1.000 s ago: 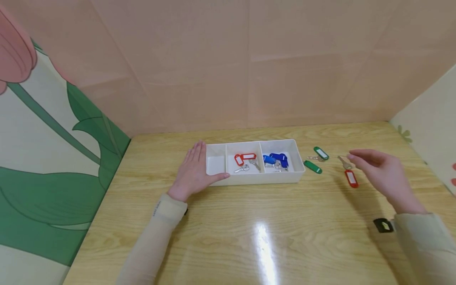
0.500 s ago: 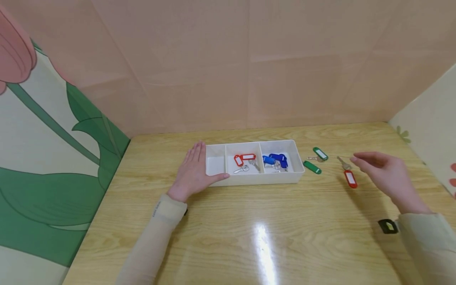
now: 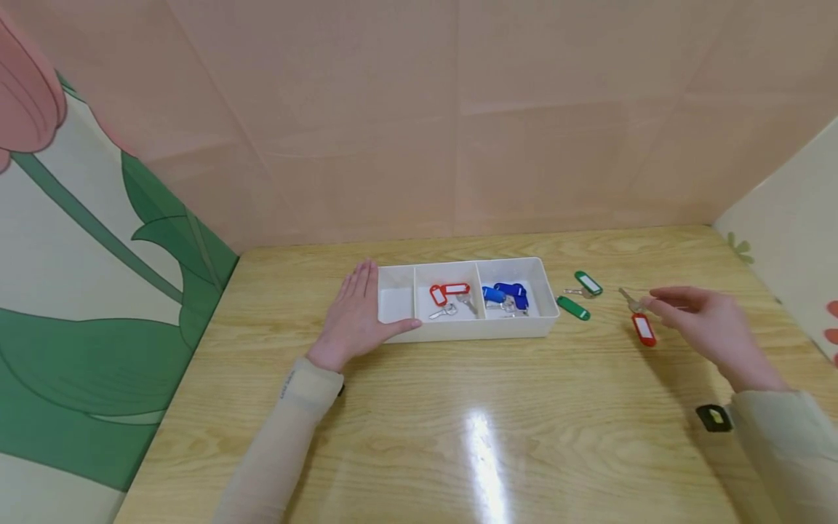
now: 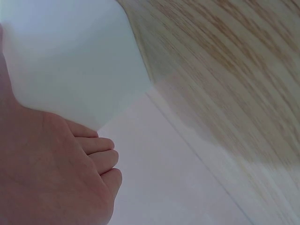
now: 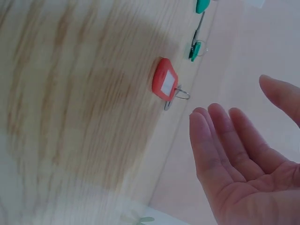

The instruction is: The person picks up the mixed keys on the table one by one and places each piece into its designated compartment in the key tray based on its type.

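My left hand [image 3: 353, 313] lies against the left end of a white three-part tray [image 3: 465, 331], its thumb along the front wall. In the left wrist view the straight fingers [image 4: 105, 159] rest along the tray's side. My right hand [image 3: 707, 320] hovers just right of a key with a red tag [image 3: 644, 331] on the table. The right wrist view shows its fingers and thumb apart, nothing between them, and the red tag [image 5: 164, 79] beyond the fingertips. Red-tagged keys [image 3: 455, 288] lie in the middle compartment, blue-tagged keys [image 3: 507, 290] in the right one.
Two green tags, one farther back [image 3: 589, 282] and one nearer [image 3: 573, 308], lie with a key between the tray's right end and the red-tagged key. A pink-beige wall [image 3: 458, 145] rises behind the wooden table [image 3: 393, 422]. Patterned panels stand at both sides.
My right hand has shifted slightly right, then lower towards the red-tagged key. The left hand, the tray and the keys stay in place.
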